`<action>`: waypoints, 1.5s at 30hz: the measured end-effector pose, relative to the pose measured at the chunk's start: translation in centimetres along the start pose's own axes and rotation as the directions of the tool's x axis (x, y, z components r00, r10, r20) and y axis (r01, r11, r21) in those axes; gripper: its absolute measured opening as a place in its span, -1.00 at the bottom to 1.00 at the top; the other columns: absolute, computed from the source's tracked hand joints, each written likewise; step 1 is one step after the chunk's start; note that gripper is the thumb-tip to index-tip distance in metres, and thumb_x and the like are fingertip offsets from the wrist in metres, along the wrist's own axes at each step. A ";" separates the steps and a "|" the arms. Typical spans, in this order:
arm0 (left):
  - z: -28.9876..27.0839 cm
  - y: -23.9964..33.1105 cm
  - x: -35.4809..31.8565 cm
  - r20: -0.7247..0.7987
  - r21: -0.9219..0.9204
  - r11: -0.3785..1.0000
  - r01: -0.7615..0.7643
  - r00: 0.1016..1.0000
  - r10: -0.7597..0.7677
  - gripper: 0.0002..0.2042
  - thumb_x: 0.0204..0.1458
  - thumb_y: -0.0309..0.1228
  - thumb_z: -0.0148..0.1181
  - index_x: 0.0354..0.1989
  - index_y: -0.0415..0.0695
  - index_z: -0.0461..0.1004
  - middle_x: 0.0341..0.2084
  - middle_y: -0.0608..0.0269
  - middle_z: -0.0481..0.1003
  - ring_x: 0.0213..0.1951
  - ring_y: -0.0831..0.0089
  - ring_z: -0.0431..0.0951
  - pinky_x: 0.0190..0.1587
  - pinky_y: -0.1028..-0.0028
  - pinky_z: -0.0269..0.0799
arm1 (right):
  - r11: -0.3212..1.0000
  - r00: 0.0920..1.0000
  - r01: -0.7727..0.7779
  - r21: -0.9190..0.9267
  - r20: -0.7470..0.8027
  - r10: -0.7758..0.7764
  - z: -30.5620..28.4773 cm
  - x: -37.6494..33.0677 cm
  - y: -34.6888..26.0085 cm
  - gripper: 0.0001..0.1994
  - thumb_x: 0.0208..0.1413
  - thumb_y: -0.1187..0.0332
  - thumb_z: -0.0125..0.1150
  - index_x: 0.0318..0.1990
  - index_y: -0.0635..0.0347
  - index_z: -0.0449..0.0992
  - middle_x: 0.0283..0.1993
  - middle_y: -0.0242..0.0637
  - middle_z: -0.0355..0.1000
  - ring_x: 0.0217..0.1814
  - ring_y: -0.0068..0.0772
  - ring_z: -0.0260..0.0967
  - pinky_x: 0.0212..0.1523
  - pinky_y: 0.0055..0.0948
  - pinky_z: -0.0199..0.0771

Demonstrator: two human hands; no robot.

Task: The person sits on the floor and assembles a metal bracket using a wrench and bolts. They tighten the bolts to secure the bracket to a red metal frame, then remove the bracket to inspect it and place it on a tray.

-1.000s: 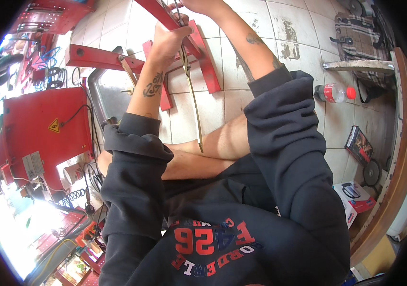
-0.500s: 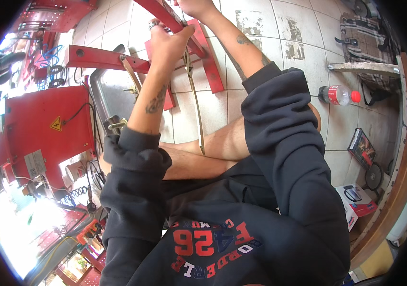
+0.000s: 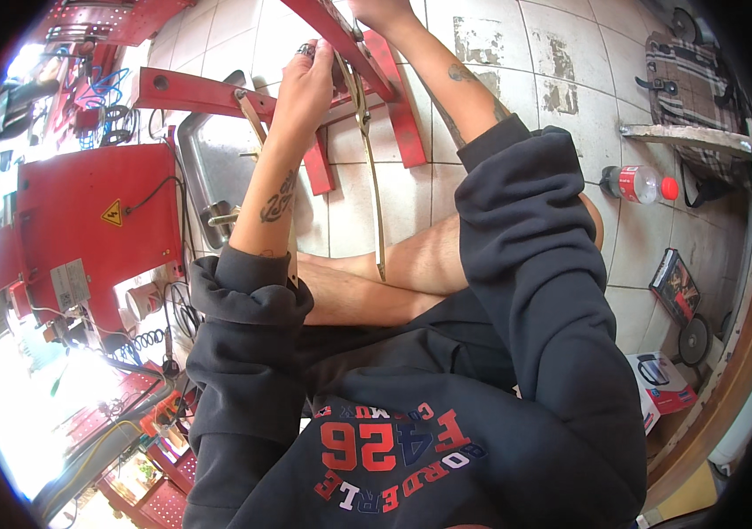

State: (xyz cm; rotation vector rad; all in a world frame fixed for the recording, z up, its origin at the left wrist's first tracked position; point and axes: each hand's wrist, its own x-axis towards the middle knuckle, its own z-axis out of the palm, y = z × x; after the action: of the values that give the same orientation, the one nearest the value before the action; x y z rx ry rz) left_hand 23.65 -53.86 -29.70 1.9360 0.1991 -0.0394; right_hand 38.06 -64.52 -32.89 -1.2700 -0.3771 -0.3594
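Observation:
A red metal frame with a long slanting beam stands on the tiled floor in front of me. My left hand is left of the beam, with its fingers curled round something I cannot make out and the thumb along the top. My right hand is at the upper edge, right beside the beam; its fingertips are cut off or hidden. A thin brass-coloured metal bar hangs from the frame down towards my crossed legs. Another similar bar passes behind my left forearm, by a second red beam.
A metal tray lies to the left, near a red machine housing with cables. On the right are a plastic bottle with red cap, a dark flat case, a disc, a box and a plaid bag.
My left thumb has come off the slanting beam, and the hand now sits lower on its left side. The whole view has shifted slightly. My right hand stays by the beam.

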 end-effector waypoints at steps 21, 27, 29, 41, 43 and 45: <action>-1.0 1.2 0.2 0.067 0.087 0.990 0.111 0.991 -0.117 -0.67 0.30 -0.23 -0.10 -0.11 -0.29 0.42 -0.49 0.38 0.36 -0.43 0.60 0.27 -0.33 0.51 0.27 | 0.765 0.752 -0.639 -0.081 0.144 0.643 -1.3 -4.5 3.5 -0.78 0.04 0.44 0.07 -0.20 0.31 0.57 -0.46 -0.18 0.52 -0.52 -0.43 0.43 -0.51 -0.46 0.40; -1.7 0.6 0.3 0.131 -0.140 0.983 0.121 0.986 -0.103 -0.77 0.32 -0.22 -0.06 -0.22 -0.12 0.39 -0.54 0.53 0.21 -0.53 0.70 0.11 -0.50 0.63 0.06 | 0.645 0.727 -0.681 -0.348 -0.208 0.655 -0.7 -6.3 1.4 -0.66 -0.09 0.25 0.12 -0.42 0.46 0.58 -0.42 0.12 0.53 -0.32 0.03 0.55 -0.22 -0.20 0.52; -1.7 0.7 0.5 0.140 -0.151 0.979 0.135 0.984 -0.114 -0.78 0.32 -0.22 -0.05 -0.22 -0.11 0.39 -0.50 0.51 0.22 -0.51 0.69 0.13 -0.47 0.64 0.08 | 0.659 0.757 -0.643 -0.391 -0.193 0.624 -1.1 -6.3 1.4 -0.64 -0.07 0.23 0.11 -0.40 0.47 0.58 -0.39 0.17 0.53 -0.28 0.10 0.54 -0.18 -0.18 0.52; -1.5 1.0 0.6 0.157 -0.310 0.922 0.232 0.969 -0.190 -0.80 0.31 -0.27 -0.05 -0.16 -0.16 0.35 -0.43 0.41 0.29 -0.48 0.64 0.23 -0.41 0.61 0.25 | 0.945 0.967 0.245 -0.216 -0.022 -0.256 -1.5 -2.1 -0.5 -0.69 0.15 0.44 -0.03 -0.02 0.29 0.54 -0.39 -0.13 0.52 -0.39 -0.37 0.46 -0.34 -0.41 0.46; -1.5 0.8 0.4 0.153 -0.308 0.926 0.216 0.973 -0.175 -0.80 0.31 -0.27 -0.05 -0.14 -0.16 0.34 -0.43 0.40 0.29 -0.47 0.64 0.24 -0.41 0.62 0.26 | 0.972 0.989 0.123 -0.202 0.108 -0.103 -1.8 -2.3 -1.0 -0.64 0.19 0.39 -0.12 0.07 0.32 0.47 -0.28 -0.04 0.51 -0.28 -0.30 0.47 -0.20 -0.36 0.47; -1.5 0.9 0.2 0.149 -0.305 0.928 0.214 0.973 -0.176 -0.79 0.31 -0.27 -0.05 -0.15 -0.17 0.35 -0.43 0.40 0.30 -0.47 0.64 0.24 -0.40 0.62 0.26 | 0.978 0.984 0.091 -0.188 0.169 -0.059 -1.6 -2.3 -1.5 -0.63 0.20 0.39 -0.13 0.10 0.32 0.44 -0.24 -0.01 0.50 -0.28 -0.31 0.46 -0.21 -0.36 0.46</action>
State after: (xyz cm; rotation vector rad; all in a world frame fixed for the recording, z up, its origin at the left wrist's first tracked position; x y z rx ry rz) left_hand 23.92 -52.77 -28.39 1.5787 0.2998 -0.2405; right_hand 35.47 -66.32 -33.12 -1.4851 -0.5407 -0.3645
